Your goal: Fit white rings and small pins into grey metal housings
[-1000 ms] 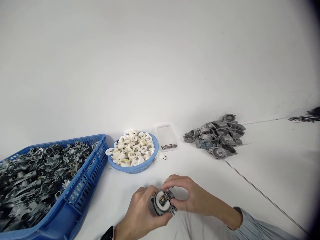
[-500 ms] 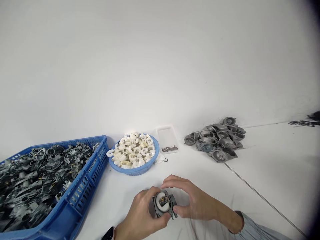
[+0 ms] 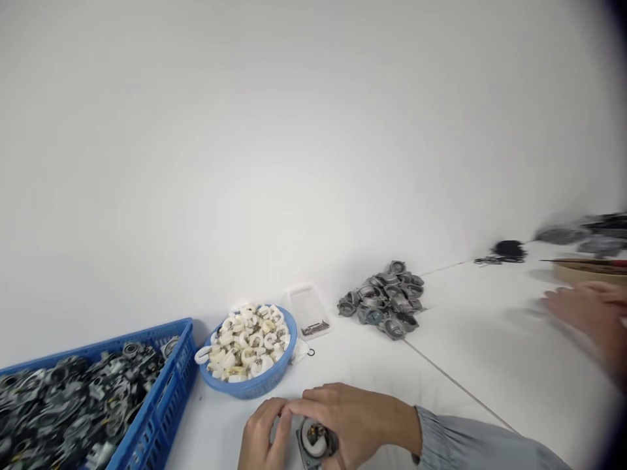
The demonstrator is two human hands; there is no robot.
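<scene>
Low at the frame's bottom edge, my left hand (image 3: 262, 434) and my right hand (image 3: 360, 421) both close round a small grey metal carburetor body (image 3: 316, 444) with a white float and brass parts in its round opening. My right fingers curl over its top, my left fingers pinch its left side. A grey sleeve covers my right forearm. Just beyond my hands stands a round blue basket (image 3: 251, 386) heaped with white plastic floats (image 3: 247, 339).
A blue crate (image 3: 161, 405) full of grey metal castings sits at the left. A clear tray of small pins (image 3: 309, 312) and a pile of grey metal bowls (image 3: 385, 301) lie by the wall. Another person's blurred hand (image 3: 585, 316) is at the right, near dark parts.
The view has swung up and to the right, so everything sits lower and further left. My hands stay on the carburetor body. Another person's hand has come into view at the right.
</scene>
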